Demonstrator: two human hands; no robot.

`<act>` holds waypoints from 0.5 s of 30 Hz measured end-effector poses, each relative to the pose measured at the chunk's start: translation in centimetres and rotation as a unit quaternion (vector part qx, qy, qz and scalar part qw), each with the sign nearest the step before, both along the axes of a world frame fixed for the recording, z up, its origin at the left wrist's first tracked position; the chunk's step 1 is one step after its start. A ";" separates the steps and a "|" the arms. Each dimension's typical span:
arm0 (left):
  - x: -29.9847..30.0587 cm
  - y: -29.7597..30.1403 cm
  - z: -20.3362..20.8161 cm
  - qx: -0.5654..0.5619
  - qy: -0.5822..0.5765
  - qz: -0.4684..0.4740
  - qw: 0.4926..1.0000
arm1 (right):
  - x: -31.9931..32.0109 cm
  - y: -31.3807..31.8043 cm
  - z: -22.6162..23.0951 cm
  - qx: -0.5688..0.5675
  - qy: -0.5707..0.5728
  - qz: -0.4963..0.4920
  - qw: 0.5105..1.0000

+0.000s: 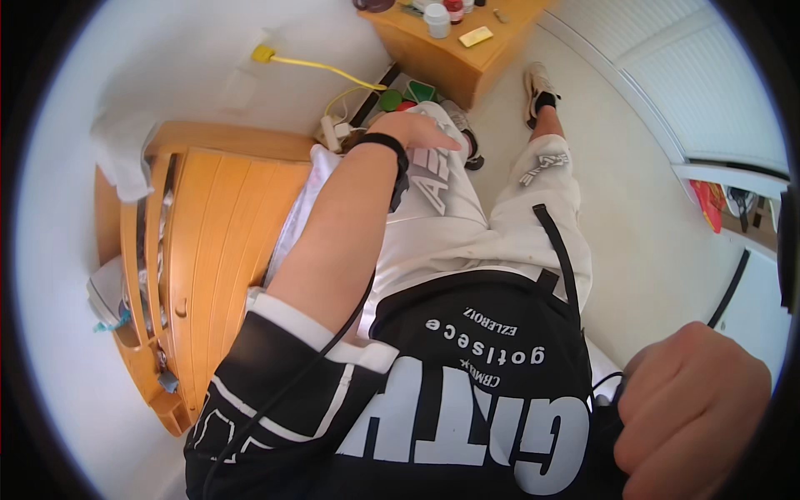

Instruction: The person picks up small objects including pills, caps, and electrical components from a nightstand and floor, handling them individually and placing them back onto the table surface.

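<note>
Closest, a right hand (690, 407) curled into a fist — cannot tell around what, if anything. Beyond, a left hand (414, 132), cannot tell whether with fingers apart, over the left knee of white trousers (467, 242) — likely light, soft, hardly slippery, best pinched at a loose fold.

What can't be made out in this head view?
All in the head view:
- Right hand: its palm and anything in it, hidden by its own back.
- Left hand: its palm, likewise.
- Left shoe: partly behind the trousers.
- Dark object on the cabinet: cut off by the top edge.
</note>
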State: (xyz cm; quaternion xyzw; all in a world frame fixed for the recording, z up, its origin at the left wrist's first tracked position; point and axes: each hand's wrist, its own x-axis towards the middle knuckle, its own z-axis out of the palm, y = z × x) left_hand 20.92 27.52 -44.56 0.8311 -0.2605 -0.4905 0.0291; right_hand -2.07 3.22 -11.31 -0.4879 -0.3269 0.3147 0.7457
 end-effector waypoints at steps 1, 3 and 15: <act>-0.1 -0.1 0.3 0.005 0.004 0.032 0.999 | -0.2 -0.1 0.1 -0.002 0.002 -0.007 1.000; 0.4 -0.3 1.1 0.007 0.010 0.067 0.998 | -0.2 -0.2 -0.1 -0.008 0.001 -0.016 1.000; 0.8 0.3 1.9 0.007 0.124 0.181 0.976 | 1.8 -0.2 -0.5 -0.018 0.012 0.030 0.999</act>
